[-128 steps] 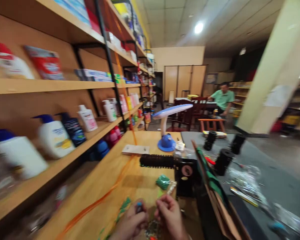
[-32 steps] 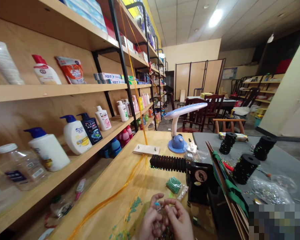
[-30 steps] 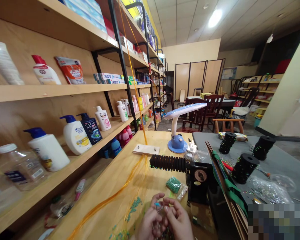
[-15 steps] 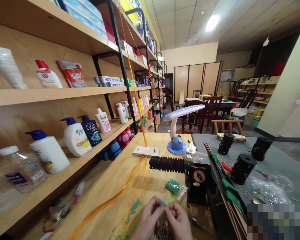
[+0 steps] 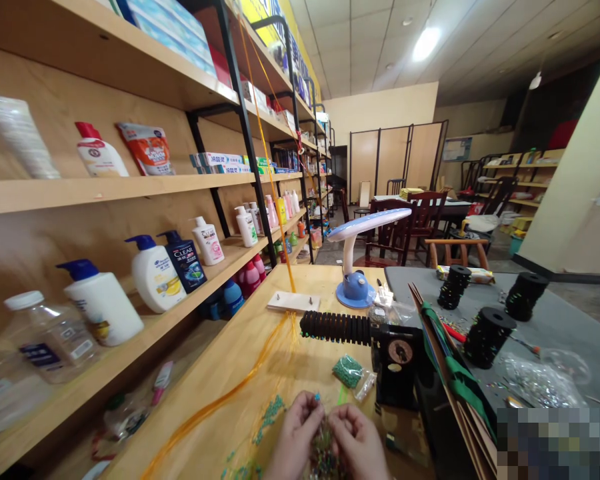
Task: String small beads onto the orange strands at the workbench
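My left hand (image 5: 295, 437) and my right hand (image 5: 357, 445) sit low at the near edge of the wooden table (image 5: 220, 393), fingers pinched close together. Between them hangs a dense strand of multicoloured beads (image 5: 323, 455), and a small blue bead (image 5: 317, 397) shows at my left fingertips. The thread itself is too fine to make out. Loose green beads (image 5: 269, 417) lie left of my hands, over long amber cords (image 5: 220, 400). A small plastic bag of green beads (image 5: 347, 371) rests just beyond my right hand.
A black coiled spindle with a dial housing (image 5: 397, 353) stands beyond my hands, with a pegged board (image 5: 293, 302) and a blue desk lamp (image 5: 355, 291) behind. Black spools (image 5: 487, 337) stand on a grey table at right. Product shelves (image 5: 105, 190) line the left.
My fingertips have parted slightly and dropped lower, and more of the bead strand now shows between my hands. The view has barely shifted.
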Tool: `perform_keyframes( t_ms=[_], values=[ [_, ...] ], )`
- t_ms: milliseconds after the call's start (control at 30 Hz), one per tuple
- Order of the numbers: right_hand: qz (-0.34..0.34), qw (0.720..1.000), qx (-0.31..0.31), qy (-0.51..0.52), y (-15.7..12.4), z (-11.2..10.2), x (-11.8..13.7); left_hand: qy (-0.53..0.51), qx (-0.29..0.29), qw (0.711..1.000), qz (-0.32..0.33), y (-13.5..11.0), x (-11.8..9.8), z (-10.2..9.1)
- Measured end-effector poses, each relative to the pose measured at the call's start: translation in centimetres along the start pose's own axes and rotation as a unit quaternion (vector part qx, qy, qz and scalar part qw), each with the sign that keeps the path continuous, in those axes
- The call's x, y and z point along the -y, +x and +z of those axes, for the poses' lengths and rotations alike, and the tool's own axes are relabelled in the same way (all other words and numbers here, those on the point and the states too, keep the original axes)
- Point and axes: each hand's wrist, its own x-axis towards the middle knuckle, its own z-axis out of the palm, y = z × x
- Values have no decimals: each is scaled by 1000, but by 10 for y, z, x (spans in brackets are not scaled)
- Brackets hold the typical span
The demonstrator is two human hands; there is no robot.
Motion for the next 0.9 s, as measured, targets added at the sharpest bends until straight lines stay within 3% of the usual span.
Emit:
perform_keyframes(
  t_ms=[200,500,700,900],
  values=[
    [-33,999,-23,11,-5,-5,27,15,57,998,-31,-3,0,0],
    [-70,997,-1,-45,-7,-3,22,26,91,995,-37,-11,-7,3],
    [-97,991,1,-93,-6,-4,12,-59,31,997,-34,-6,2,6],
    [-116,983,52,-134,-6,-5,-5,-139,-22,988,-60,-1,7,10]
  ],
)
